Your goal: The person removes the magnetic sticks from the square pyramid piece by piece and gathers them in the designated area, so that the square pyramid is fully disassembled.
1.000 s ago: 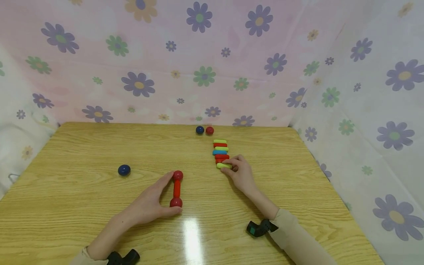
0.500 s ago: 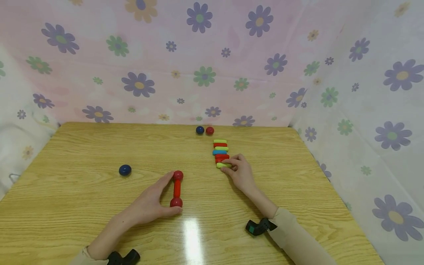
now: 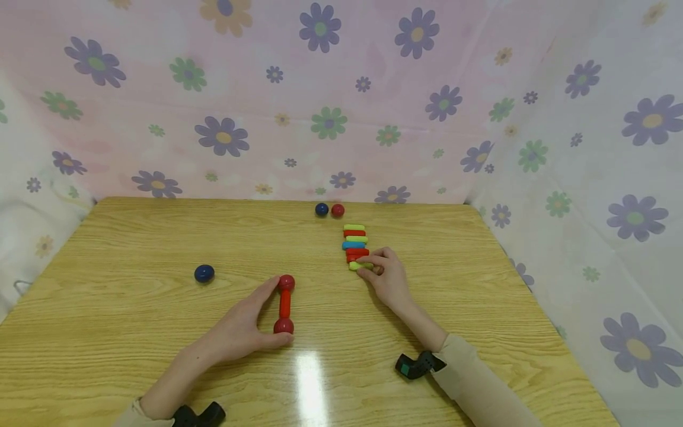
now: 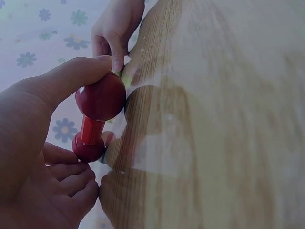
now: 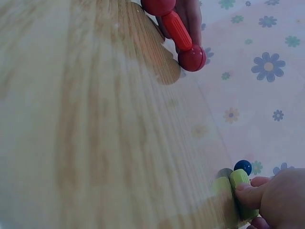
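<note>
A red rod with a red ball at each end lies on the wooden table. My left hand spans it, thumb on the near ball and a fingertip at the far ball. My right hand pinches a light-green stick, the nearest piece in a row of coloured sticks. In the right wrist view the green stick sits under my fingers, and the red dumbbell piece shows at the top.
A dark blue ball lies alone at the left. A blue ball and a red ball sit side by side near the table's far edge. Flowered cloth walls the back and both sides.
The lone dark blue ball has crept slightly to the right. Both hands stay where they were.
</note>
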### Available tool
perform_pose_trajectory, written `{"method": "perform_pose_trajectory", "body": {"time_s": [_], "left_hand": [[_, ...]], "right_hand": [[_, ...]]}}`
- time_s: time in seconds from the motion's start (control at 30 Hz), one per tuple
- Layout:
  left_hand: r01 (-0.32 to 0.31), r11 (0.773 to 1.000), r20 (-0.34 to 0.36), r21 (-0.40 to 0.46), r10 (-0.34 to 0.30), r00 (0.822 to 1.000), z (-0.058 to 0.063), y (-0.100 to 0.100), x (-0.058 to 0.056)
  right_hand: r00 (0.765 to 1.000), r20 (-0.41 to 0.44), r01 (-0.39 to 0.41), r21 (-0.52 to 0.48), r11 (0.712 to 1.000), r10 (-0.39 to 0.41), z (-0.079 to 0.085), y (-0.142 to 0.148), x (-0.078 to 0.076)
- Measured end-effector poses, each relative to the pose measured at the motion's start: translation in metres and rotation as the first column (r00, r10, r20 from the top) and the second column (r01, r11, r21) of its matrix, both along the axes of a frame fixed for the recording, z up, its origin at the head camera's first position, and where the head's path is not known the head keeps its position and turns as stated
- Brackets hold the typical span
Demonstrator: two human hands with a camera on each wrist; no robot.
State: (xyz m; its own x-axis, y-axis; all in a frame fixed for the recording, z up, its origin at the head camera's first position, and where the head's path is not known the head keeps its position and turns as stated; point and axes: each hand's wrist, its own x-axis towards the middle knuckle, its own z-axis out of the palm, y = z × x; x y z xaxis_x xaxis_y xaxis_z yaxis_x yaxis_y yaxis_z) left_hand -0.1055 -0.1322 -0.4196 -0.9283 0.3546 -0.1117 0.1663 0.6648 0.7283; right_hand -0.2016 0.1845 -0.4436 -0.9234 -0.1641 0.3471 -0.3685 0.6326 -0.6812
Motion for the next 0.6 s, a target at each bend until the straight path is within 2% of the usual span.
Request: {"method": "perform_pose_trajectory", "body": {"time_s": [0.17, 0.6], "left_hand": [[0.004, 1.0, -0.006, 0.0, -0.004, 1.0, -0.0002, 0.0002, 0.0], [0.005, 1.0, -0.014, 0.004, -0.005, 1.0, -0.001, 0.0006, -0.0003]], "right_hand": [[1.0, -0.017, -0.006, -0.018, 1.0, 0.006, -0.0008, 0.0012, 0.0006], [1.0, 0.022, 0.016, -0.071, 0.997, -0.014, 0.0009, 0.0023, -0.0002]]}}
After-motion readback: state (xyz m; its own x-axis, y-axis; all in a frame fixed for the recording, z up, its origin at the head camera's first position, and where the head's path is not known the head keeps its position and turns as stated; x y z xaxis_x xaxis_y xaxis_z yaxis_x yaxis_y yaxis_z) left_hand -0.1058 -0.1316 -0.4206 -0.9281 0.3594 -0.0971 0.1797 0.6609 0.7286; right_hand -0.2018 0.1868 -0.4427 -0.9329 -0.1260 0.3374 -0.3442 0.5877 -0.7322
